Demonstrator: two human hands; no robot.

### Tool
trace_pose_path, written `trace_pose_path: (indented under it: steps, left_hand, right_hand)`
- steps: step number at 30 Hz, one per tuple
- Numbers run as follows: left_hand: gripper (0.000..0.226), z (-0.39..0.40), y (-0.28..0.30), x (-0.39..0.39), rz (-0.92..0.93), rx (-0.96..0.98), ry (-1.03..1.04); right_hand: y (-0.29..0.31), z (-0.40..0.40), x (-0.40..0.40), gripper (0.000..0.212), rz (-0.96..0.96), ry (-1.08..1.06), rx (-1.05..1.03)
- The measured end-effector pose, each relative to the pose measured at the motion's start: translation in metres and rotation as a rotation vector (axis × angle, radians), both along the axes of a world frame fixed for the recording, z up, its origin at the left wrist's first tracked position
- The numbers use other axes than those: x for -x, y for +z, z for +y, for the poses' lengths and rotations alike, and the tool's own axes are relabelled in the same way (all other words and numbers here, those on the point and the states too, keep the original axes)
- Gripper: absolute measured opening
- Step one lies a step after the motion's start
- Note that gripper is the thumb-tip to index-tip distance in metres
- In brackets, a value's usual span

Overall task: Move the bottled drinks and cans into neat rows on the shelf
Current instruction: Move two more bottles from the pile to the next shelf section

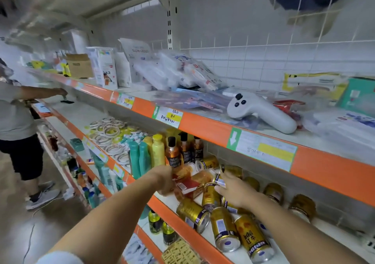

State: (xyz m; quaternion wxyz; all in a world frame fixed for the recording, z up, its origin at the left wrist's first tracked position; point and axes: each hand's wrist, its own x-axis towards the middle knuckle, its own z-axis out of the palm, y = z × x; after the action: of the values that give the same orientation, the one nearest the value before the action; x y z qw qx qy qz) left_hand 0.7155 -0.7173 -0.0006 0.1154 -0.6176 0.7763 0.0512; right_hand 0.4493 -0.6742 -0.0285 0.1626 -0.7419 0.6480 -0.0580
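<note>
a: the left hand?
b: curled on a fallen orange bottle on the middle shelf.
a: and the right hand?
b: fingers bent round a small can, gold cans lying tumbled beneath it.

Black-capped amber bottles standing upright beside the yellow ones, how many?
3: front one, one behind it, one farther right. Others may be hidden behind.
</note>
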Motion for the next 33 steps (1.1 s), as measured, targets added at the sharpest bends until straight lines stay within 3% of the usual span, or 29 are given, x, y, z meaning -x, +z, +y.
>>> trace_pose_path:
  steps: [12,17,22,26,31,33]
  left_hand:
    - [0.015,-0.063,-0.021,0.002,0.019,0.088,-0.134]
    - [0.039,-0.078,-0.023,0.002,-0.047,0.106,-0.219]
    - [0.041,-0.084,-0.020,0.006,-0.111,0.103,-0.297]
    - [0.042,-0.088,-0.019,0.008,-0.118,0.084,-0.310]
    - [0.052,-0.094,-0.021,0.012,-0.135,0.068,-0.303]
    - [0.055,-0.095,-0.023,0.014,-0.160,0.060,-0.298]
  right_hand:
    - [-0.024,-0.003,-0.048,0.071,-0.091,-0.105,0.051]
    - [-0.024,0.000,-0.082,0.064,-0.155,-0.173,0.103]
    - [-0.026,-0.001,-0.115,0.035,-0.158,-0.263,0.142]
    - [-0.027,-0.004,-0.130,0.034,-0.082,-0.366,0.177]
    - [-0.028,-0.016,-0.151,0.036,-0.151,-0.548,0.121]
    - [-0.026,-0.024,-0.157,0.028,-0.190,-0.604,0.073]
